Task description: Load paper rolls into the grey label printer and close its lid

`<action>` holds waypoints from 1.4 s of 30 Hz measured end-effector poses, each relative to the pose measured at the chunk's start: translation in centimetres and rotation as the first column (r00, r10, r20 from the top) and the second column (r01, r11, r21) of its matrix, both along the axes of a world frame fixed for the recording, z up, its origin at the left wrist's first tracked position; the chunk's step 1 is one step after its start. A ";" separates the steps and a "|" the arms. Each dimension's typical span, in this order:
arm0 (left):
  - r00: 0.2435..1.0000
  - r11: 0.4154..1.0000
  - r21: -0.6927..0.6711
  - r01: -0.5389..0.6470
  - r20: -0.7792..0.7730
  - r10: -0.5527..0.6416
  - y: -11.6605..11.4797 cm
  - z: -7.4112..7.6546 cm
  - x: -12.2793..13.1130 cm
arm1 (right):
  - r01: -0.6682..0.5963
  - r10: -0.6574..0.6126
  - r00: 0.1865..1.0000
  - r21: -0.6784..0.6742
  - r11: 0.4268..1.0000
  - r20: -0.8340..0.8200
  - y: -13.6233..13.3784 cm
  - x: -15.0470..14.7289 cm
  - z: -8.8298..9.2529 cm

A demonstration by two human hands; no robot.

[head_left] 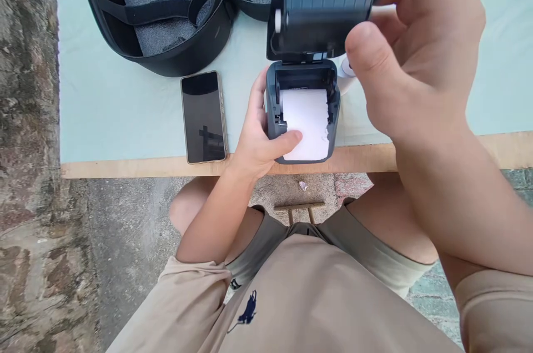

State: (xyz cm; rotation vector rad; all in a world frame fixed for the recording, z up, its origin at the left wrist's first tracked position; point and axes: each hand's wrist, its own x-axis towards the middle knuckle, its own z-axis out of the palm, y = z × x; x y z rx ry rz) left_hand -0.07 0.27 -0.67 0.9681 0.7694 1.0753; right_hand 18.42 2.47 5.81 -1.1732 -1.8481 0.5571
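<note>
EDITOR: Left to right, what is on the table (116,103)?

PHOTOGRAPHER: At 10 o'clock from the printer, 1 black zip case (166,61) lies open, both halves lined in grey foam. At 9 o'clock, 1 phone (204,117) lies flat with a dark screen, near the wooden front edge.

EDITOR: And the hands?

PHOTOGRAPHER: The left hand (258,136) is wrapped round the left wall of the small grey printer (272,103), thumb pressed on the white paper (310,114) in its well. The printer stands at the table's front edge, centre frame. Its black lid (320,20) is swung up at 12 o'clock and blurred. The right hand (412,53), at 2 o'clock, is raised and half curled, thumb out, fingers at the lid's right end. Whether they grip it cannot be told. A small white object (345,67) peeks out behind the printer at 1 o'clock.

EDITOR: Any readable writing?

PHOTOGRAPHER: Print inside the well is too small to read. The beige shirt at 6 o'clock carries 1 dark blue horse-and-rider emblem (245,311).
</note>
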 end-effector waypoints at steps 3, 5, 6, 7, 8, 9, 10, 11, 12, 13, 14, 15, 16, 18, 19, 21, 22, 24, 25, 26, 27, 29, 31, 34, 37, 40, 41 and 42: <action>0.999 0.998 -0.048 -0.044 -0.023 0.043 -0.2 0.2 0.0 | -0.076 0.074 0.997 0.141 0.987 0.020 0.2 0.3 -0.6; 0.998 0.994 -0.079 -0.069 -0.012 0.069 -0.2 0.2 0.1 | -0.153 0.133 0.983 0.158 0.975 0.127 0.2 0.6 -1.2; 0.997 0.993 -0.089 -0.072 -0.001 0.073 -0.2 0.1 0.1 | -0.183 0.156 0.973 0.165 0.969 0.169 0.2 0.8 -1.4; 0.997 0.993 -0.094 -0.071 0.011 0.072 -0.2 0.1 0.1 | -0.212 0.176 0.963 0.173 0.962 0.202 0.2 1.0 -1.6; 0.997 0.994 -0.093 -0.065 0.024 0.068 -0.1 0.0 0.0 | -0.237 0.195 0.954 0.177 0.955 0.226 0.3 1.2 -1.7; 0.997 0.995 -0.086 -0.059 0.037 0.063 -0.1 -0.1 0.0 | -0.255 0.212 0.949 0.171 0.952 0.234 0.3 1.3 -1.8; 0.997 0.996 -0.074 -0.052 0.050 0.056 0.0 -0.1 0.0 | -0.266 0.226 0.947 0.162 0.950 0.227 0.3 1.5 -1.8; 0.997 0.997 -0.061 -0.046 0.065 0.050 0.0 -0.1 0.0 | -0.264 0.230 0.951 0.155 0.952 0.208 0.3 1.6 -1.8; 0.995 0.998 -0.050 -0.039 0.085 0.043 0.0 0.0 0.0 | -0.250 0.220 0.958 0.160 0.955 0.185 0.3 1.6 -1.7; 0.993 0.999 -0.045 -0.030 0.110 0.035 0.0 0.1 0.0 | -0.230 0.202 0.964 0.166 0.959 0.171 0.3 1.6 -1.6; 0.990 0.999 -0.045 -0.019 0.137 0.025 -0.1 0.2 0.1 | -0.213 0.185 0.969 0.169 0.962 0.165 0.2 1.5 -1.5; 0.987 0.998 -0.053 -0.016 0.162 0.024 -0.1 0.4 0.2 | -0.204 0.176 0.970 0.169 0.964 0.167 0.1 1.3 -1.3; 0.984 0.998 -0.067 -0.014 0.177 0.025 -0.2 0.6 0.3 | -0.207 0.179 0.967 0.155 0.966 0.181 -0.1 1.1 -1.1; 0.985 0.995 -0.097 -0.022 0.166 0.038 -0.3 0.9 0.6 | -0.238 0.213 0.954 0.105 0.965 0.210 -0.5 0.7 -0.7; 0.988 0.993 -0.110 -0.038 0.142 0.053 -0.4 1.1 0.8 | -0.252 0.229 0.948 0.078 0.965 0.220 -0.7 0.6 -0.5; 0.992 0.989 -0.128 -0.076 0.092 0.088 -0.5 1.3 1.0 | -0.253 0.237 0.941 0.037 0.967 0.244 -0.9 0.3 -0.3; 0.992 0.988 -0.128 -0.088 0.081 0.099 -0.5 1.3 1.0 | -0.248 0.235 0.939 0.019 0.969 0.252 -1.0 0.3 -0.3; 0.991 0.990 -0.117 -0.081 0.097 0.093 -0.4 1.2 0.9 | -0.249 0.241 0.936 -0.002 0.969 0.256 -1.1 0.3 -0.2; 0.991 0.992 -0.108 -0.059 0.117 0.071 -0.4 1.1 0.8 | -0.254 0.247 0.935 -0.007 0.967 0.256 -1.1 0.3 -0.2; 0.989 0.994 -0.098 -0.038 0.138 0.051 -0.4 1.0 0.7 | -0.260 0.255 0.931 -0.016 0.966 0.261 -1.0 0.4 -0.2; 0.987 0.996 -0.091 -0.016 0.155 0.031 -0.3 0.8 0.6 | -0.263 0.261 0.926 -0.028 0.964 0.273 -1.0 0.4 -0.1; 0.984 0.995 -0.095 -0.015 0.175 0.031 -0.3 0.7 0.5 | -0.258 0.263 0.915 -0.058 0.964 0.307 -0.9 0.6 0.0; 0.980 0.993 -0.109 -0.035 0.189 0.056 -0.2 0.7 0.6 | -0.254 0.265 0.906 -0.076 0.964 0.329 -0.9 0.7 0.1; 0.973 0.989 -0.142 -0.037 0.220 0.068 -0.1 1.0 0.9 | -0.247 0.245 0.913 -0.035 0.968 0.327 -0.8 0.8 0.0; 0.970 0.977 -0.208 -0.053 0.221 0.100 0.1 1.3 1.1 | -0.192 0.168 0.935 0.045 0.980 0.312 -0.7 0.9 -0.1; 0.972 0.966 -0.241 -0.090 0.189 0.137 0.2 1.3 1.2 | -0.185 0.156 0.937 0.063 0.981 0.311 -0.7 0.9 -0.3; 0.974 0.965 -0.240 -0.102 0.174 0.146 0.3 1.3 1.2 | -0.198 0.169 0.932 0.060 0.978 0.320 -0.7 0.9 -0.3; 0.975 0.965 -0.236 -0.115 0.157 0.155 0.3 1.2 1.2 | -0.208 0.179 0.927 0.055 0.977 0.330 -0.7 0.9 -0.4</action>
